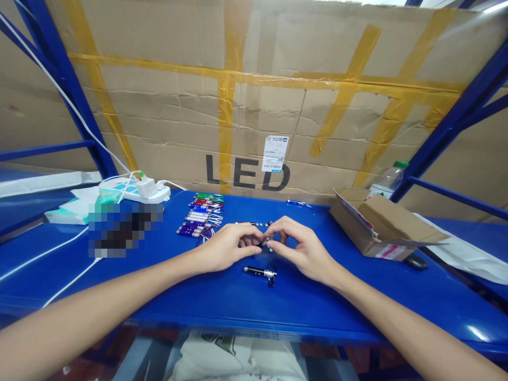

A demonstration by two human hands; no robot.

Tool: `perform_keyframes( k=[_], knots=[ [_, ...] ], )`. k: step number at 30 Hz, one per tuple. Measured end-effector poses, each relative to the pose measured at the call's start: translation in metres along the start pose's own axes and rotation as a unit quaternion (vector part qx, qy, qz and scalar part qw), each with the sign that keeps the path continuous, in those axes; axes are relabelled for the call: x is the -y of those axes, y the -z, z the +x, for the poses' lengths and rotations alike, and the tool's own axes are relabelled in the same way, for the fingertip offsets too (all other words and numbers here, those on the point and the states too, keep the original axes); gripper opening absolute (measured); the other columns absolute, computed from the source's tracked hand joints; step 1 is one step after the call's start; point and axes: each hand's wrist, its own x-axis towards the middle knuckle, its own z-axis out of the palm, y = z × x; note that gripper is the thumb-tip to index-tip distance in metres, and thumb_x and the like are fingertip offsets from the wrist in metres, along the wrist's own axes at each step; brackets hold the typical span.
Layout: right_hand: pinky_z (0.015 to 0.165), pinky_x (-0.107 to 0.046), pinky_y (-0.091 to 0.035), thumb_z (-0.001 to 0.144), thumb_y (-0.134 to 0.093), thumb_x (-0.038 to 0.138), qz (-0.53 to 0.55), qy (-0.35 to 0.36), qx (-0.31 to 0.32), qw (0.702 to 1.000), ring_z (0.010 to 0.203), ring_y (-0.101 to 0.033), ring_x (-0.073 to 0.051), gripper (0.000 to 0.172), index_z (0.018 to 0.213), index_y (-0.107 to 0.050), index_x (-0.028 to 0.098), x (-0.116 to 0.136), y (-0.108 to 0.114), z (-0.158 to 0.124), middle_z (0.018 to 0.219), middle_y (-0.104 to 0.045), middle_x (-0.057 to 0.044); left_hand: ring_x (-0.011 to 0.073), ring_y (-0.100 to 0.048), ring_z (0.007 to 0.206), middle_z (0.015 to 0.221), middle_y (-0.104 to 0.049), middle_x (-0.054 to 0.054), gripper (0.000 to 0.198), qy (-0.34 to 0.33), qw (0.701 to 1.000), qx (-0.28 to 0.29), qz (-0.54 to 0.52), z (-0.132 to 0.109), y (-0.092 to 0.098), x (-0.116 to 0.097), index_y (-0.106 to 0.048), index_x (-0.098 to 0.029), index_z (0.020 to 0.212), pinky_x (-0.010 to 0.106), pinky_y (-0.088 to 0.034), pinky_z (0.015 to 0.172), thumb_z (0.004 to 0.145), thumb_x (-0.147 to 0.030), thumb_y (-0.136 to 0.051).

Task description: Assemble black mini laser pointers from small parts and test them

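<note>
My left hand and my right hand meet over the middle of the blue table, fingertips pinched close together. Between them are small dark and shiny metal bits, largely covered by the fingers, too small to name. Just behind the fingertips lie several tiny silver button-like pieces. In front of the hands lies a black keychain torch with silver ends and a dark looped cord. Left of my left hand is a row of keychain torches in green, red, blue, silver and purple, with cords and clips.
A blue pen-like torch lies at the back. An open cardboard box stands at right, before a green-capped bottle. At left are a white power strip with cables and a blurred-out dark object. Taped cardboard walls the back.
</note>
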Motion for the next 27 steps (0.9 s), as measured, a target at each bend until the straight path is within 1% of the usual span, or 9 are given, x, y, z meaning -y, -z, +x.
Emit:
perform_keyframes(
  k=[5, 12, 20, 27],
  knots=[
    [0.075, -0.033, -0.051, 0.105, -0.068, 0.040, -0.001, -0.003, 0.005, 1.000, 0.080, -0.061, -0.018, 0.018, 0.108, -0.073, 0.024, -0.0002, -0.0005, -0.0002, 0.100, -0.069, -0.005, 0.0164, -0.070, 0.086, 0.102, -0.073, 0.003, 0.015, -0.010, 1.000, 0.007, 0.003, 0.0006, 0.0006, -0.0013, -0.074, -0.018, 0.110, 0.029, -0.057, 0.083, 0.096, -0.024, -0.072],
    [0.073, -0.032, -0.050, 0.104, -0.069, 0.045, -0.014, -0.007, 0.004, 1.000, 0.078, -0.060, -0.018, 0.022, 0.103, -0.072, 0.023, -0.0020, -0.0015, 0.0005, 0.094, -0.067, -0.004, 0.0169, -0.070, 0.086, 0.103, -0.074, 0.004, 0.018, -0.012, 1.000, 0.010, 0.015, 0.0006, 0.0004, 0.0010, -0.074, -0.020, 0.112, 0.029, -0.057, 0.082, 0.099, -0.031, -0.071],
    [0.074, -0.032, -0.049, 0.105, -0.069, 0.042, -0.037, -0.001, 0.009, 0.999, 0.080, -0.060, -0.019, 0.019, 0.103, -0.070, 0.023, -0.0032, -0.0008, -0.0014, 0.092, -0.065, -0.003, 0.0170, -0.069, 0.088, 0.106, -0.073, 0.004, 0.017, -0.018, 0.998, 0.016, 0.054, -0.0007, 0.0005, 0.0005, -0.074, -0.020, 0.114, 0.029, -0.055, 0.084, 0.098, -0.023, -0.072],
    [0.075, -0.033, -0.049, 0.105, -0.066, 0.045, -0.060, 0.003, 0.011, 0.998, 0.081, -0.060, -0.019, 0.022, 0.102, -0.069, 0.024, -0.0053, -0.0004, -0.0021, 0.092, -0.064, -0.003, 0.0184, -0.069, 0.091, 0.108, -0.074, 0.005, 0.016, -0.028, 0.996, 0.015, 0.081, -0.0009, 0.0015, -0.0024, -0.074, -0.020, 0.114, 0.030, -0.055, 0.086, 0.100, -0.027, -0.070]
  ],
)
